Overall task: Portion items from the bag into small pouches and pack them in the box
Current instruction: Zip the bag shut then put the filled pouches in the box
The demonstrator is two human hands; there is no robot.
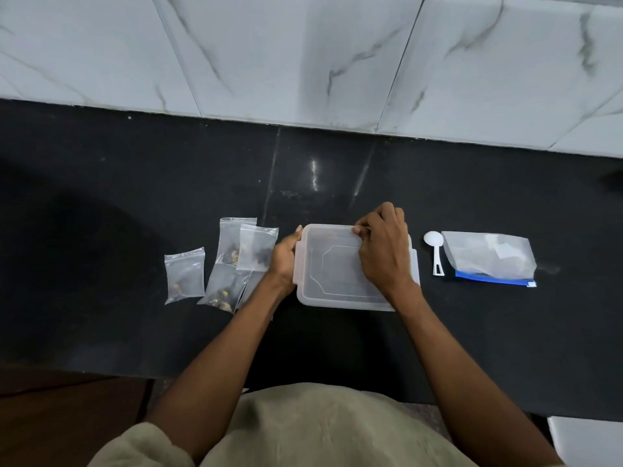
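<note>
The translucent plastic box (pixel 340 269) sits at the middle of the black counter (pixel 135 183), its lid on and its long axis running from nine to three o'clock. Through the cloudy lid nothing can be made out inside. The right hand (pixel 382 246) lies over the lid's one-o'clock part, its fingers curled and pinching the far rim near the twelve-o'clock edge. The left hand (pixel 285 256) grips the nine-o'clock short side, thumb along the edge. Both hands are on the box, so the lid looks about to come off, and the far rim under the right hand is probably where the lift starts.

At nine o'clock from the box, just beyond the left hand, lie the small clear pouches (pixel 232 261), several overlapping and one apart further out, each holding a few dark and yellowish bits. The left hand is the nearer one to them. At three o'clock lie a white plastic scoop (pixel 435 249) and, just beside it, the zip bag (pixel 488 259) with a blue seal strip, lying flat.
</note>
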